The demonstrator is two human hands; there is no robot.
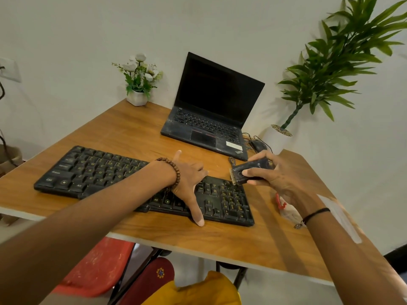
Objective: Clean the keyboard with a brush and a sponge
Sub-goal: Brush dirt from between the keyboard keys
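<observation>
Here one keyboard [123, 179], one brush [246, 172] — two hands.

Soft even indoor light, faint shadows, sharp focus, wide-angle edge bending

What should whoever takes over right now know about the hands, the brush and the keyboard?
The left hand is open, fingers spread, pressing flat on the keyboard right of its middle.
The right hand grips the brush, bristles pointing left at the keyboard's far right corner, by the number pad.
The keyboard lies on the table, in front of the laptop.
Done: brush in hand and at the keys; how much has been brushed cannot be told.
Left: brush the keys, then wipe with the sponge. No sponge is plainly in view; a red and white packet lies under the right wrist.
</observation>
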